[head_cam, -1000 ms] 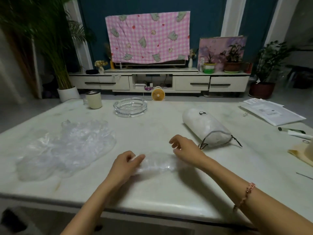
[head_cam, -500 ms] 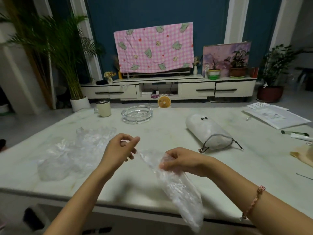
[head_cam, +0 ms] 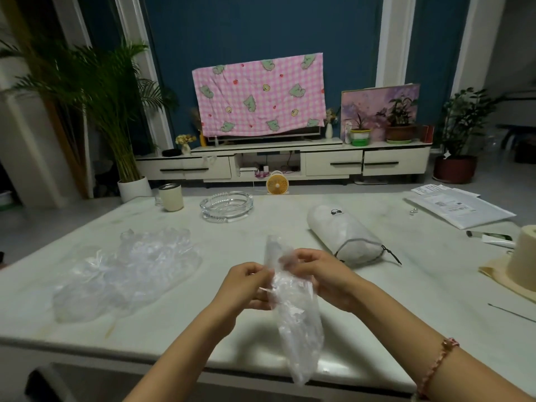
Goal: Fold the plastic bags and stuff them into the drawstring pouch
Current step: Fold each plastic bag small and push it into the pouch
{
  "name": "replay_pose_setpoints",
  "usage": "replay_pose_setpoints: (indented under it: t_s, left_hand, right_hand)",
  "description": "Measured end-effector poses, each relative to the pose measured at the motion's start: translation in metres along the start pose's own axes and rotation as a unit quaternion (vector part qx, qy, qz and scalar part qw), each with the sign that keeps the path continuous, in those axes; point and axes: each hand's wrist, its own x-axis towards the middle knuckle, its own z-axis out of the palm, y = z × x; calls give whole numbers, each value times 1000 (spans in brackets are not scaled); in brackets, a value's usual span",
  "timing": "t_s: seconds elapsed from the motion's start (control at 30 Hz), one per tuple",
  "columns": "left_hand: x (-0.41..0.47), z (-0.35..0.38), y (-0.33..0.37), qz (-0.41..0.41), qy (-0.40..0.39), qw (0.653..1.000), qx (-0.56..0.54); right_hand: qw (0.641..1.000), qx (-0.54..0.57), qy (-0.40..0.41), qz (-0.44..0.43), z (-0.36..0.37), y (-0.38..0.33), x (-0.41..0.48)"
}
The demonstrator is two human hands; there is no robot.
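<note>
Now the left hand and right hand both pinch the top of a plastic bag hanging over the table's 6 o'clock edge. Pressing out air and folding it narrow should suit the drawstring pouch at 1 o'clock.

A clear, crinkled plastic bag is held up, bunched at the top, hanging long and loose. A heap of clear bags is spread at the left. The white drawstring pouch is laid on its side, stuffed, black cord trailing.
</note>
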Motion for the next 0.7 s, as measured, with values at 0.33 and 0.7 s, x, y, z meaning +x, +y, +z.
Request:
replay_pose_setpoints:
  t_s: [0.33,0.7]
  left_hand:
    - [3,3,0,-79,-108,985,-107]
    - [12,-12,8,-106,23,979,-172]
  right_hand:
    - [989,-108,47,-89,10,-3,4]
    - [672,-642,23,-368,4,8,-1]
